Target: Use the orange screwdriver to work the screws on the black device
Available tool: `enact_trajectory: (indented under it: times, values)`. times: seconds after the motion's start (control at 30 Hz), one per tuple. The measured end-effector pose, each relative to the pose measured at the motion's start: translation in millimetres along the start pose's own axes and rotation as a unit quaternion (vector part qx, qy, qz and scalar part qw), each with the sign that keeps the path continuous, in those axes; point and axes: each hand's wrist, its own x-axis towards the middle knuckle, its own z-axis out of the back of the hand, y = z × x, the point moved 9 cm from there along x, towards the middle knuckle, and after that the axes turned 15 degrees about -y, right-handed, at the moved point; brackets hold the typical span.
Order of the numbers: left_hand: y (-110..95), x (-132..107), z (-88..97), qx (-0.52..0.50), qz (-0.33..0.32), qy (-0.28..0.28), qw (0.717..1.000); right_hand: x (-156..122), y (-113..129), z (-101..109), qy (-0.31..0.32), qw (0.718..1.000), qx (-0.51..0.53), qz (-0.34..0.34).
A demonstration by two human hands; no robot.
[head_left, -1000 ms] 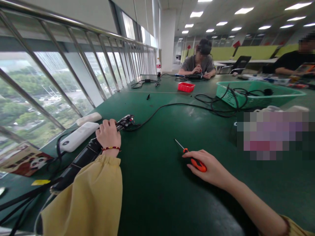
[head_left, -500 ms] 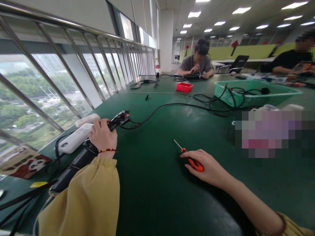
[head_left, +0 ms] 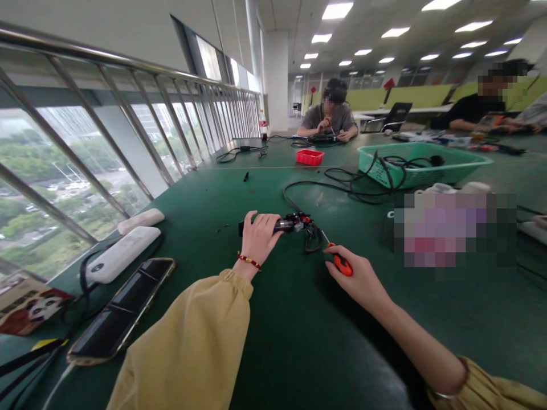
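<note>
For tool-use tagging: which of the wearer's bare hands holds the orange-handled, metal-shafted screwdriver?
The right hand holds the orange-handled screwdriver; the left hand instead grips the black cylindrical device with exposed wires.

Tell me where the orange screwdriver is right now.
In the head view, the orange screwdriver is right of centre in the right hand, its tip near the wires of the black device the left hand holds.
</note>
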Motion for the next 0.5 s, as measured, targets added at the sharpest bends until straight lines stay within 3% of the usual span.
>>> enact_trajectory:
  times: [0.1,0.2,0.3,0.4,0.5]
  values:
    - [-4,10,-30.5,-0.022,0.030,0.040,0.999,3,-1,3,-0.005,1.000,0.000,-0.001]
    - [10,9,-47.2,-0.016,0.066,0.085,0.994,3,-1,1,0.005,1.000,-0.003,0.004]
    - [38,1,-33.0,0.012,0.059,0.079,0.995,1,0,-3,0.023,1.000,-0.016,0.010]
    - [94,-18,-2.5,0.117,0.116,0.065,0.984,0,2,-5,0.029,0.999,-0.032,0.024]
    - [137,-43,11.1,0.175,0.150,0.134,0.964,0,4,-5,0.024,0.998,-0.036,0.036]
